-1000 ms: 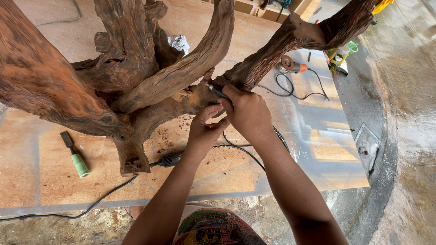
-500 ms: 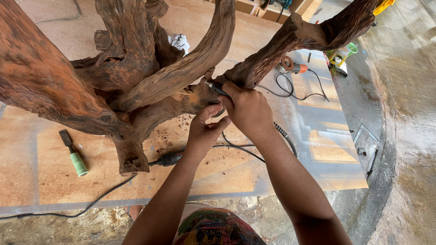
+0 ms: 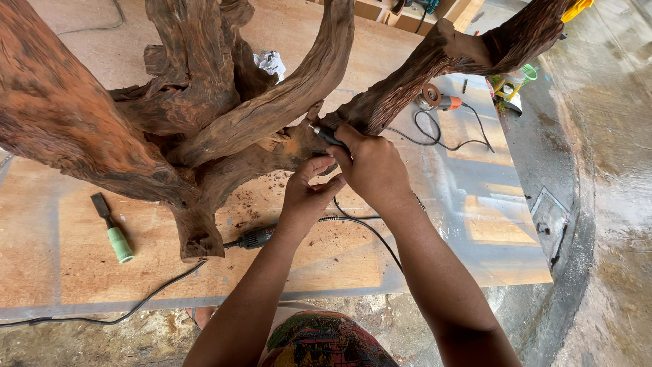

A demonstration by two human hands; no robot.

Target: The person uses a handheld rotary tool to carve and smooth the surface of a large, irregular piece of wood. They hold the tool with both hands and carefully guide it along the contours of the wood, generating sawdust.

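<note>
Two hands at one spot, head view. My right hand (image 3: 372,166) wraps the rotary handpiece (image 3: 326,136), tip against the root sculpture (image 3: 204,115) just past my fingertips; left hand (image 3: 307,194) below, fingers curled, bracing it. Carving step, I judge; next wants light, steady pressure. Wood gnarled, reddish; chips underneath.

The rotary tool (image 3: 324,135) tip vanishes into the driftwood root (image 3: 204,115) — whose branches run off-frame.
</note>
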